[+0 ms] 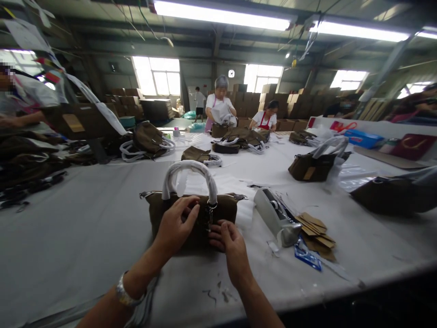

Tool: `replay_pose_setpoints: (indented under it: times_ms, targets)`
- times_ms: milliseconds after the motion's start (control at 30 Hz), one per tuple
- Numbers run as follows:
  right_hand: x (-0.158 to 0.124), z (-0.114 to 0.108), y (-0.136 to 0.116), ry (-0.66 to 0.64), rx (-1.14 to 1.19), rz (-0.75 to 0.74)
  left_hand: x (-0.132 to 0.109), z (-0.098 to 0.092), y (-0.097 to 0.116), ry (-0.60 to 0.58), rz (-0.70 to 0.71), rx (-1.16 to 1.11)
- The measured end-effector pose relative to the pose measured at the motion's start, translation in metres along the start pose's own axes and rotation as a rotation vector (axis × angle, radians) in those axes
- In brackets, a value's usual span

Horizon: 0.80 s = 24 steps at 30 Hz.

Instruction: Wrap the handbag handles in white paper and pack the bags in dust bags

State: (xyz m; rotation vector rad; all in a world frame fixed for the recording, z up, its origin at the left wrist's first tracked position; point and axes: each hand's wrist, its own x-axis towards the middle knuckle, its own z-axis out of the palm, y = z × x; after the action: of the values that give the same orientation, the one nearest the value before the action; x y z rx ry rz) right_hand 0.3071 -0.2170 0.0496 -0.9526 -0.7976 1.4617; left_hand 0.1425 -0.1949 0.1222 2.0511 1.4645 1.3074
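A dark brown handbag [195, 243] stands upright on the white table right in front of me. Its handle [190, 165] is wrapped in white padding and arches above the zipped top. From a ring at the handle's right foot hangs a dark metal charm [210, 216]. My left hand [177, 221] lies against the bag's front with curved fingers, thumb apart from the index finger, and holds nothing that I can see. Beside the charm's lower end is my right hand [229, 246]; its fingers are loosely stretched out, the tips close to or touching the charm.
A grey tape dispenser [276, 217] stands to the right, near brown paper tags [316, 232] and a blue packet [307, 256]. More bags [312, 166] lie across the table [85, 228]. Co-workers [221, 107] work at the far side. A blue box [363, 137] is at back right.
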Motion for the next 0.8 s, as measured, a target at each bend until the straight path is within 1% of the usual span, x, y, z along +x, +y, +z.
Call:
replay_pose_setpoints:
  times_ms: [33,133,200,300,367,433,500,567,667,700,733,767,800]
  targets:
    - [-0.003,0.002,0.001,-0.014,0.003,0.005,0.001,0.001,0.002,-0.005,-0.003,0.012]
    - [-0.01,0.008,0.001,-0.044,-0.013,-0.021,-0.001,0.009,0.005,-0.109,-0.017,0.012]
    - [-0.011,0.009,0.001,-0.027,0.002,-0.041,-0.005,0.013,0.004,-0.135,-0.072,-0.017]
    - [-0.013,0.004,0.0,-0.012,0.029,-0.057,-0.012,0.013,0.003,-0.168,-0.132,-0.086]
    - [-0.014,0.001,-0.002,-0.024,-0.001,-0.084,-0.015,0.011,0.005,-0.19,-0.104,-0.137]
    - [-0.014,-0.001,-0.003,-0.023,-0.059,-0.119,-0.018,0.01,0.007,-0.198,-0.11,-0.197]
    - [-0.014,-0.002,-0.003,-0.02,-0.147,-0.16,-0.022,0.012,0.008,-0.202,-0.198,-0.285]
    - [-0.016,-0.002,-0.003,-0.048,-0.252,-0.21,-0.027,0.016,0.009,-0.209,-0.284,-0.372]
    - [-0.02,-0.007,-0.005,-0.159,-0.384,-0.277,-0.033,0.02,0.007,-0.198,-0.294,-0.348]
    - [-0.02,-0.012,-0.008,-0.17,-0.436,-0.294,-0.034,0.02,0.006,-0.201,-0.294,-0.322]
    - [-0.018,-0.019,-0.011,-0.143,-0.491,-0.311,-0.035,0.02,0.005,-0.207,-0.304,-0.305]
    - [-0.015,-0.029,-0.015,-0.075,-0.547,-0.328,-0.035,0.019,0.004,-0.215,-0.325,-0.305]
    - [-0.008,-0.04,-0.019,0.029,-0.598,-0.346,-0.035,0.018,0.004,-0.219,-0.354,-0.328]
